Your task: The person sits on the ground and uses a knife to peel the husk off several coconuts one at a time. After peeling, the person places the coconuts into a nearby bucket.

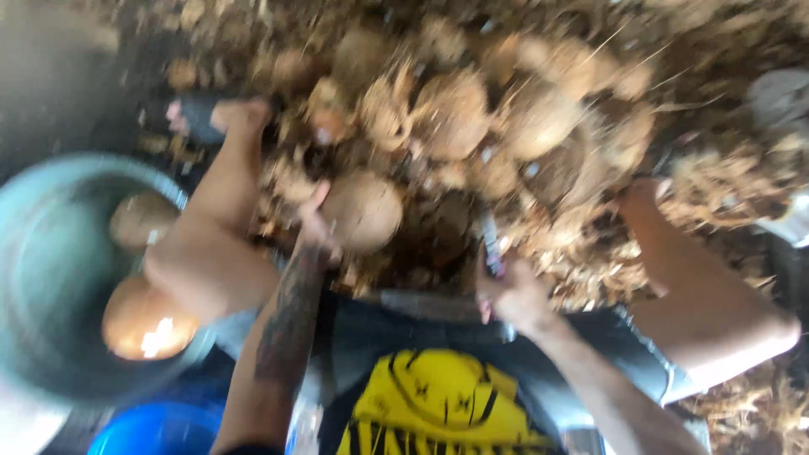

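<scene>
Nearest the camera, the left hand (316, 227) rests against the side of a husked coconut (362, 211), fingers spread over its surface; whether it truly grips the nut cannot be told through the blur. The right hand (510, 291) is clenched around a dark-handled tool (490, 244), blade pointing away. At left, a grey-green basin (50, 253) contains two peeled coconuts. Beyond the hands lies a pile of unhusked coconuts (472, 109) with loose fibre on the ground.
</scene>
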